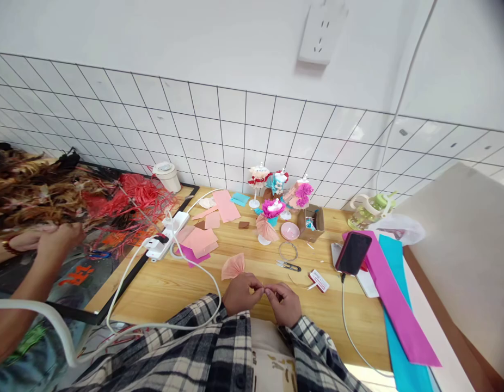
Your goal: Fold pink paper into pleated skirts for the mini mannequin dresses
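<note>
My left hand (241, 294) and my right hand (283, 304) meet over the front of the wooden table, fingertips pinched close together. Whatever sits between them is too small to make out. Just beyond my left hand is a pleated peach paper fan (233, 267); I cannot tell whether the hand touches it. Farther back lie thread snips (289, 266), a coil of thin wire (288, 251) and a small white box with red print (319, 280). Several mini dress-form figures in paper skirts stand behind, one with a magenta top and peach skirt (267, 228).
Peach paper sheets (198, 241) lie at left beside a power strip (168, 237) with trailing white cables. A pink dish (290, 231) adjoins a cardboard box (311, 223). At right are a charging phone (353, 253), magenta paper (399, 305) and a bottle (368, 211). A co-worker's hands (58, 239) work at far left.
</note>
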Action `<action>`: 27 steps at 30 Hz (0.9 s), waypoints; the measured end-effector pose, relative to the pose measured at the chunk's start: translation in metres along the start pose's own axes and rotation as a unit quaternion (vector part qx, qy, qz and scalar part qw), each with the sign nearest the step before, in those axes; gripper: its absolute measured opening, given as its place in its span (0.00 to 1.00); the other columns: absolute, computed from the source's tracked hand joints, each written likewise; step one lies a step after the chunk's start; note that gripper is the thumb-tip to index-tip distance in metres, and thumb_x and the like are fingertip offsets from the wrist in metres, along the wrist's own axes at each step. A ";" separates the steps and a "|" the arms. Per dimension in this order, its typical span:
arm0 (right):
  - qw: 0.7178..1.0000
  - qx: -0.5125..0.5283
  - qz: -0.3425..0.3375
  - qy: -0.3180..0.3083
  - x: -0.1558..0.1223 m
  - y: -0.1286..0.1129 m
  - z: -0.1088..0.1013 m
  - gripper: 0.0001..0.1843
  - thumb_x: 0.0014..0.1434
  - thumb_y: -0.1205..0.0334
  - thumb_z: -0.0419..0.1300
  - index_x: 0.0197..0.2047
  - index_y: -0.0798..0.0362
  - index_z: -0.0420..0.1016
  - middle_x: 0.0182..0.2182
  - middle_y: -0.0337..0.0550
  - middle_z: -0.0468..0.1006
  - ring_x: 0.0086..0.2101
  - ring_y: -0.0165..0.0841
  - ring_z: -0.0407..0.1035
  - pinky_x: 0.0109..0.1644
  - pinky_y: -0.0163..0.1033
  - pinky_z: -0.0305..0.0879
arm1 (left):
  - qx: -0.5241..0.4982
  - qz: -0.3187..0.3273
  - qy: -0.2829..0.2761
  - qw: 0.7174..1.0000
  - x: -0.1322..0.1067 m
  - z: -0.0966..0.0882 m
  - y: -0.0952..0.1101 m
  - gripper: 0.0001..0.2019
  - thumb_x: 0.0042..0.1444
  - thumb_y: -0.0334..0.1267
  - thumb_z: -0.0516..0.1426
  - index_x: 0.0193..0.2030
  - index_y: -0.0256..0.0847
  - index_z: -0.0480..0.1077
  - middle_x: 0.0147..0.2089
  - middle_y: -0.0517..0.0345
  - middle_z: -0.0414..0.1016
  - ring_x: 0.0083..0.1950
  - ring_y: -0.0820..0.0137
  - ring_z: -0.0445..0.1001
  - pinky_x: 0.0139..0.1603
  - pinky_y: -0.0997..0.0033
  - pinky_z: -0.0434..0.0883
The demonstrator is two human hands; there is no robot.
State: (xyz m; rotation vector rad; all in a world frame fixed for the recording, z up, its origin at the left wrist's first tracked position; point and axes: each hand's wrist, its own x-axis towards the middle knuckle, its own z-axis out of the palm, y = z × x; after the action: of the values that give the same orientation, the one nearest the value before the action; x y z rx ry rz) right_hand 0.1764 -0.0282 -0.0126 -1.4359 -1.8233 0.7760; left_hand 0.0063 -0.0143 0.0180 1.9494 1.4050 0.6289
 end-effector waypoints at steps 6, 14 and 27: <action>1.000 0.010 0.023 -0.017 -0.001 0.005 0.001 0.15 0.58 0.53 0.55 0.35 0.51 0.81 0.26 0.43 0.77 0.24 0.30 0.68 0.29 0.34 0.65 | -0.002 0.012 -0.024 1.000 0.001 0.000 0.003 0.10 0.52 0.36 0.55 0.29 0.42 0.78 0.28 0.58 0.77 0.32 0.72 0.73 0.34 0.74 0.65; 1.000 0.001 0.010 -0.010 -0.002 0.008 0.003 0.15 0.58 0.53 0.55 0.34 0.50 0.81 0.24 0.41 0.76 0.23 0.29 0.67 0.28 0.32 0.65 | 0.016 0.013 -0.021 1.000 0.001 0.001 0.002 0.10 0.51 0.34 0.54 0.28 0.41 0.78 0.27 0.57 0.76 0.31 0.72 0.72 0.34 0.75 0.65; 1.000 -0.008 -0.003 -0.020 -0.003 0.009 0.001 0.16 0.60 0.53 0.54 0.36 0.50 0.81 0.25 0.42 0.77 0.24 0.30 0.69 0.28 0.33 0.65 | -0.029 -0.019 -0.059 0.998 0.000 -0.002 0.001 0.12 0.55 0.39 0.53 0.31 0.41 0.79 0.29 0.57 0.76 0.33 0.71 0.72 0.35 0.74 0.66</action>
State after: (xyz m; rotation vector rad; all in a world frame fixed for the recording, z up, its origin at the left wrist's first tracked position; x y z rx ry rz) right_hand 0.1815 -0.0290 -0.0207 -1.4338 -1.8683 0.7939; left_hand 0.0058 -0.0144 0.0201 1.8789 1.3330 0.5231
